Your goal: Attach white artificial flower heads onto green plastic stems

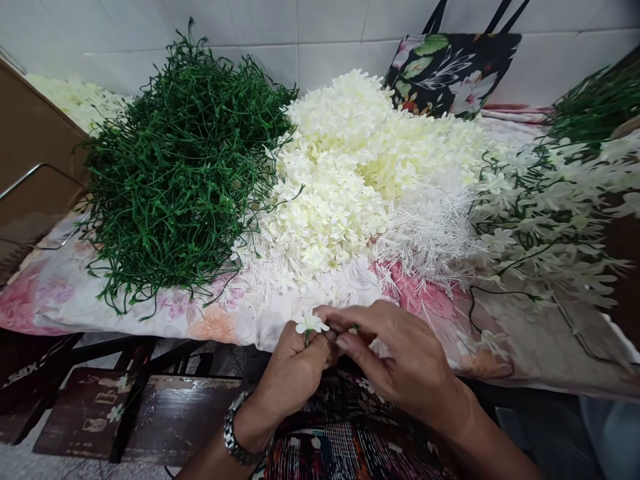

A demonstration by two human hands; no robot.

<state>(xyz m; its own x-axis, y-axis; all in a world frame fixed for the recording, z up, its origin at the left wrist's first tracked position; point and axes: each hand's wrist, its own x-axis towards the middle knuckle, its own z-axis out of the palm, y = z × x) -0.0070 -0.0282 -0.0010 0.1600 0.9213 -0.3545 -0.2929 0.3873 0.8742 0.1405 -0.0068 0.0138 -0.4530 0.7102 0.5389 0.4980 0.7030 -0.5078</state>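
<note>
In front of the heap of cream blossoms (pixel 330 220), the left hand (pixel 295 367) hides the lower stem of the white flower (pixel 311 323); whatever lies between the fingertips of the right hand (pixel 407 347) is too small to tell. Behind the heap, the black floral bag (pixel 450 73) has its base hidden and its straps cut off by the top edge. Right of the heap, the white-flowered sprays (pixel 545 220) run past the picture's edge, as does the brown panel (pixel 35 147) far to its left.

Two hands (pixel 290 373) (pixel 413 357), one watch (pixel 231 430), seemingly one bag (pixel 440 77)
</note>
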